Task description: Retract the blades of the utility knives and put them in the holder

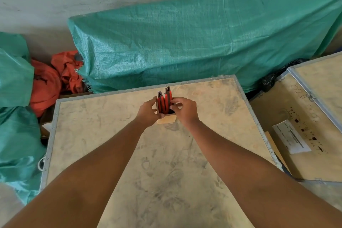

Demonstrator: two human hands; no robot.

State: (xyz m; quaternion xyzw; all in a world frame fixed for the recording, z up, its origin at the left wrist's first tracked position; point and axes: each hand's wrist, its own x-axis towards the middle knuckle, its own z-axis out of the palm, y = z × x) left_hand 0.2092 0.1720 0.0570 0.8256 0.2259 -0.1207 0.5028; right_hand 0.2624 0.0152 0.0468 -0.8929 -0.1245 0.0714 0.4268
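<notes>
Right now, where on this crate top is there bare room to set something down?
Bare: the plywood crate top right of the right hand, and left of the left hand. Crowded: the wooden holder with the utility knives.

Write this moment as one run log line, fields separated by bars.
utility knives upright in holder | left hand at holder side | right hand touching knives | crate top
</notes>
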